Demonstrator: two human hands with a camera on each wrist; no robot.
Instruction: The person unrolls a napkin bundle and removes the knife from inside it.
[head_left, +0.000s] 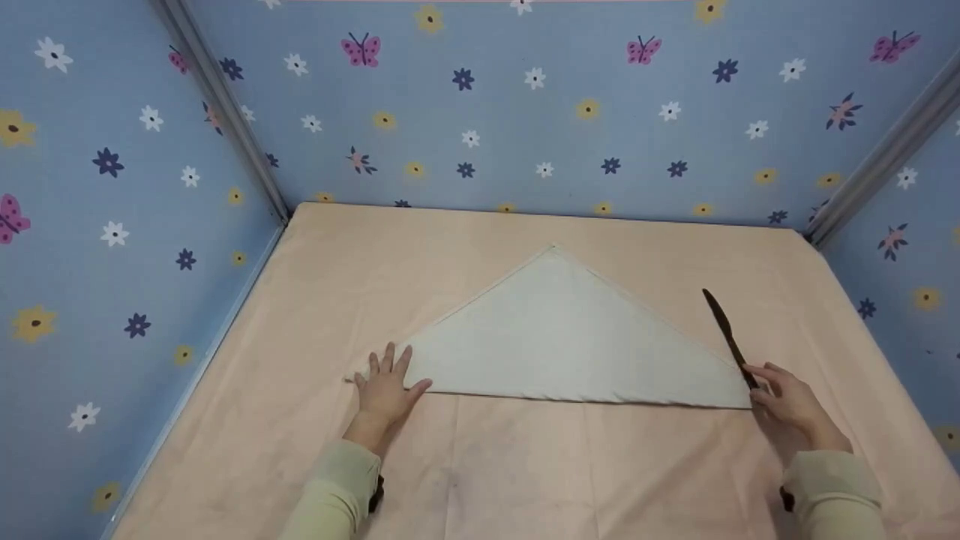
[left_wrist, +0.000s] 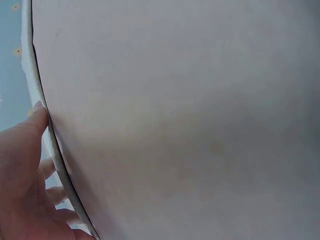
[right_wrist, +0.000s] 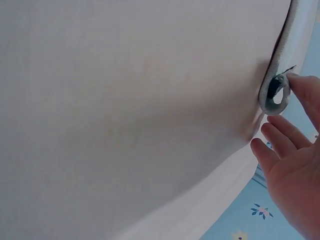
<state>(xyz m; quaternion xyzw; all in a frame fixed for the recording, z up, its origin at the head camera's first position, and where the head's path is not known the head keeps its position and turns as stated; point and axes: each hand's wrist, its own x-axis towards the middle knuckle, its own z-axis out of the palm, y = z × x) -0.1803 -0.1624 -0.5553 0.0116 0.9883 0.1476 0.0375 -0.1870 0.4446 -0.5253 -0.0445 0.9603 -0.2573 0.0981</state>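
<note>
A white cloth napkin (head_left: 555, 330) lies folded into a triangle, its point towards the back and its long fold towards me. My left hand (head_left: 384, 394) rests flat on its left corner with fingers spread; in the left wrist view the thumb (left_wrist: 37, 120) lies over the folded edge. At the right corner, a dark table knife (head_left: 721, 319) lies slanted, blade away from me. My right hand (head_left: 791, 405) pinches the napkin there; in the right wrist view the cloth loops round the dark knife handle (right_wrist: 275, 86), with the thumb (right_wrist: 302, 87) on the loop.
A pale pink tablecloth (head_left: 510, 472) with light creases covers the table. Blue panels (head_left: 525, 97) with flowers and butterflies stand along the back and both sides, with grey posts (head_left: 232, 112) at the corners.
</note>
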